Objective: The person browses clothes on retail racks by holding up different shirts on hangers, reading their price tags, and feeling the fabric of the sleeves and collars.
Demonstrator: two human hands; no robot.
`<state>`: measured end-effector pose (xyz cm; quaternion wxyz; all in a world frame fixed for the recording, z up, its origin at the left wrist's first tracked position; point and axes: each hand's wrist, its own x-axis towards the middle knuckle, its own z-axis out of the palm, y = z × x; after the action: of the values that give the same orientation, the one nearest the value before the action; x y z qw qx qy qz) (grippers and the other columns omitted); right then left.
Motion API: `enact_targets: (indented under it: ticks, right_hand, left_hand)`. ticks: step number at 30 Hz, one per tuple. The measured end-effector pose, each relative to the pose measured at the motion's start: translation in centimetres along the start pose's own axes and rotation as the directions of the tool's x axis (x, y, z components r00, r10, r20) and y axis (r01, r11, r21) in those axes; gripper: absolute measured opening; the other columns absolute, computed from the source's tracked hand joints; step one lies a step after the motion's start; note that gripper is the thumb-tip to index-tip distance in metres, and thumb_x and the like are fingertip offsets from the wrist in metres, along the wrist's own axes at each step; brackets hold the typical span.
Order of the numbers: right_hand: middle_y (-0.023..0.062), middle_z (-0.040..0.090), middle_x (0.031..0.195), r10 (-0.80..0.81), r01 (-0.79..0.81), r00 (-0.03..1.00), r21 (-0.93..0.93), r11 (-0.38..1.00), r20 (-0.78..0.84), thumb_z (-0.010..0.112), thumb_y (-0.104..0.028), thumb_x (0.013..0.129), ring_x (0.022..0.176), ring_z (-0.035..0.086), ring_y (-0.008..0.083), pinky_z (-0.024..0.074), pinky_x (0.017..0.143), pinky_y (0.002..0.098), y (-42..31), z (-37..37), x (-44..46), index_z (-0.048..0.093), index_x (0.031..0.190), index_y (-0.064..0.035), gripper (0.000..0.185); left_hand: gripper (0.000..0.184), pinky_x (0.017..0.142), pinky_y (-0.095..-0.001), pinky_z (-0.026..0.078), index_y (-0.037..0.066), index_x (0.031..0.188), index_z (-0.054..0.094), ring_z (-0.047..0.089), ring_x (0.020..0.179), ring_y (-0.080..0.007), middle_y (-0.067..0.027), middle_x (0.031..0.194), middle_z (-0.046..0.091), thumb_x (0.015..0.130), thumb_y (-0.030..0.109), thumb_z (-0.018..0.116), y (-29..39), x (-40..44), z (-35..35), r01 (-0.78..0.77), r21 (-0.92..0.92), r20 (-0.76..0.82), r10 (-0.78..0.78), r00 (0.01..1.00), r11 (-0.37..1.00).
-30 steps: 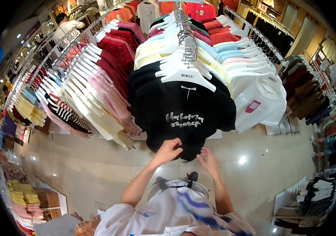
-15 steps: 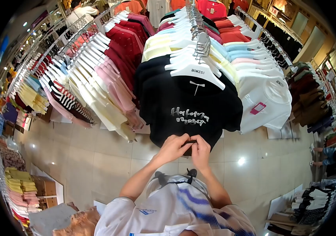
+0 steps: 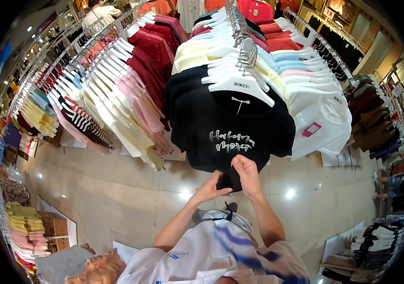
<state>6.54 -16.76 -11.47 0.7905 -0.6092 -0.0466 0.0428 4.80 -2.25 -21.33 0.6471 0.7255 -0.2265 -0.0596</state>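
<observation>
A black T-shirt with white lettering hangs at the front of the middle rack, on a white hanger marked BOKESI. My left hand is closed on the shirt's lower hem, its thumb lying along the near side of the gathered fabric. Higher and to the right, my right hand pinches the same hem between thumb and fingers. A fold of black cloth is stretched between the two hands. The fingertips of my left hand are partly hidden by the cloth.
More shirts on white hangers fill the rack behind. Beside it on the right hangs a white T-shirt with a pink tag. A rack of pink and cream tops stands left. Folded clothes lie lower left. Tiled floor surrounds me.
My hands have moved apart: the right one up, the left one slightly down. The hem is now spread between them, and the shirt has shifted slightly right with its lettering flatter.
</observation>
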Motion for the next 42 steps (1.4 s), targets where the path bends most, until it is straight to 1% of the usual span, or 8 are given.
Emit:
enact_targets:
  ticks: [9,14,17,19,21,26,30,42]
  right_hand:
    - [-0.0045,0.056,0.079,-0.070,0.069,0.998,-0.052,0.996,-0.009,0.057,-0.007,0.092,0.076,0.048,0.0017,0.0394,0.068,0.0184,-2.2,-3.2,1.3,0.057,0.083,-0.0013,0.011]
    - [0.0088,0.066,0.084,0.008,0.245,0.927,-0.623,0.743,0.374,0.074,-0.012,0.075,0.073,0.060,0.0142,0.0469,0.073,0.0249,-4.3,-4.0,1.5,0.065,0.094,0.0000,0.025]
    - [0.0010,0.063,0.073,0.149,0.059,0.954,-0.652,0.756,0.259,0.072,-0.010,0.077,0.069,0.055,0.0066,0.0442,0.067,0.0227,-3.1,-4.1,1.8,0.064,0.085,0.0030,0.018]
    - [0.0007,0.064,0.071,0.110,0.077,0.956,-0.597,0.799,0.271,0.069,-0.012,0.082,0.068,0.055,0.0053,0.0445,0.065,0.0217,-3.0,-4.0,1.9,0.065,0.085,0.0034,0.016]
    - [0.0013,0.064,0.073,0.191,-0.162,0.966,-0.168,0.972,0.175,0.066,-0.014,0.087,0.070,0.057,0.0054,0.0452,0.064,0.0208,-3.0,-3.5,1.7,0.067,0.083,0.0036,0.018]
    - [0.0098,0.068,0.097,0.205,-0.269,0.944,0.243,0.932,0.257,0.059,-0.021,0.093,0.082,0.066,0.0141,0.0519,0.075,0.0251,-2.7,-3.8,2.2,0.063,0.103,0.0056,0.029]
    - [0.0076,0.066,0.102,0.159,-0.231,0.942,0.228,0.946,0.295,0.057,-0.020,0.094,0.091,0.062,0.0108,0.0498,0.081,0.0242,-3.9,-3.4,2.1,0.060,0.108,0.0038,0.028]
    - [0.0038,0.065,0.096,0.156,-0.222,0.951,0.241,0.945,0.267,0.056,-0.002,0.090,0.085,0.062,0.0091,0.0509,0.077,0.0224,-2.9,-2.0,4.0,0.059,0.105,0.0004,0.016]
  left_hand:
    - [0.013,0.064,-0.0241,0.043,-0.001,0.098,0.057,0.050,0.070,-0.0080,-0.0027,0.073,0.058,0.090,0.009,0.059,-1.0,-0.4,-5.7,0.158,0.000,-0.189,-0.155,0.970,0.987]
    - [0.023,0.051,-0.0226,0.029,0.001,0.075,0.049,0.034,0.059,-0.0036,0.0056,0.062,0.038,0.092,0.015,0.058,4.9,1.4,-8.9,0.157,-0.031,-0.256,-0.160,0.953,0.987]
    - [0.035,0.049,-0.0243,0.026,0.005,0.068,0.040,0.029,0.059,-0.0037,0.0065,0.062,0.031,0.095,0.022,0.055,7.5,2.6,-9.5,0.149,-0.024,-0.197,-0.151,0.969,0.989]
    - [0.042,0.048,-0.0257,0.023,0.008,0.065,0.033,0.025,0.059,-0.0037,0.0073,0.062,0.026,0.097,0.026,0.053,7.3,3.1,-9.9,0.175,-0.047,-0.169,-0.180,0.969,0.984]
    - [0.043,0.048,-0.0258,0.021,0.010,0.063,0.031,0.022,0.059,-0.0038,0.0087,0.063,0.023,0.097,0.026,0.053,7.0,3.5,-10.2,0.195,-0.315,-0.121,-0.243,0.962,0.929]
    - [0.020,0.063,-0.0217,0.042,0.002,0.091,0.057,0.049,0.073,-0.0036,0.0030,0.079,0.056,0.082,0.013,0.072,10.3,3.3,-12.0,0.255,-0.203,0.094,-0.240,0.966,0.945]
    - [0.020,0.061,-0.0220,0.041,0.002,0.088,0.054,0.047,0.070,-0.0045,0.0025,0.076,0.053,0.082,0.011,0.071,11.9,3.3,-13.0,0.222,0.110,0.102,-0.233,0.967,0.969]
    - [0.009,0.057,-0.0184,0.032,0.004,0.088,0.054,0.041,0.066,-0.0006,0.0065,0.070,0.047,0.089,0.010,0.061,11.2,5.6,-12.1,0.129,-0.200,-0.250,-0.178,0.952,0.971]
